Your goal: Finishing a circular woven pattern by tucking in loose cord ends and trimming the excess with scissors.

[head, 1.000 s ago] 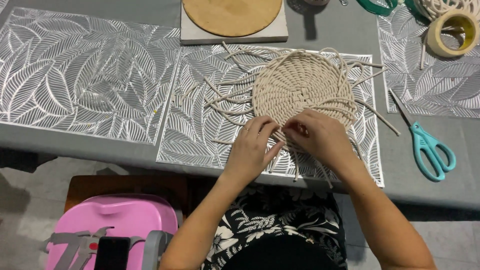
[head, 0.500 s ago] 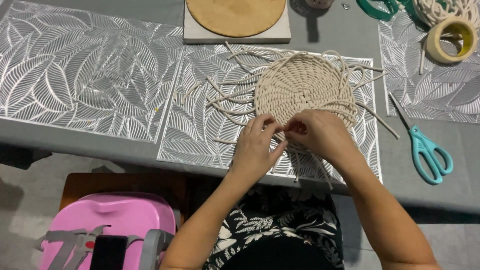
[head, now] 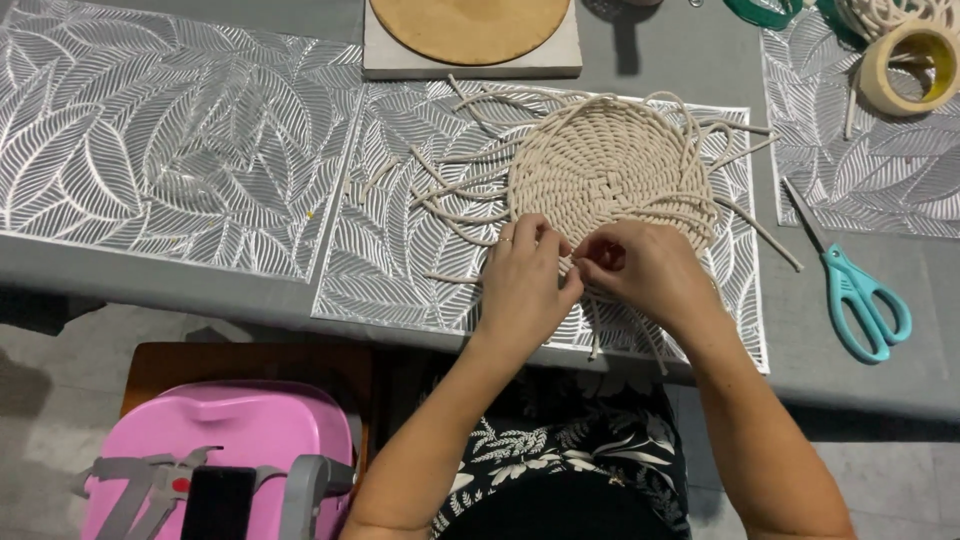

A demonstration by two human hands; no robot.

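A round woven mat of cream cord (head: 606,172) lies on a silver leaf-patterned placemat (head: 400,270), with loose cord ends sticking out all around it. My left hand (head: 525,285) and my right hand (head: 640,268) meet at the near edge of the woven mat. The fingers of both hands pinch cord strands at that edge. The strands directly under my fingers are hidden.
Teal scissors (head: 860,295) lie to the right. A tape roll (head: 908,68) sits at the far right, a round wooden disc on a grey board (head: 470,35) at the back. Another leaf placemat (head: 150,140) lies left. A pink case (head: 215,455) rests on a stool below the table edge.
Both hands stay at the near edge of the woven mat, with only small finger movements on the cords. The view has shifted slightly.
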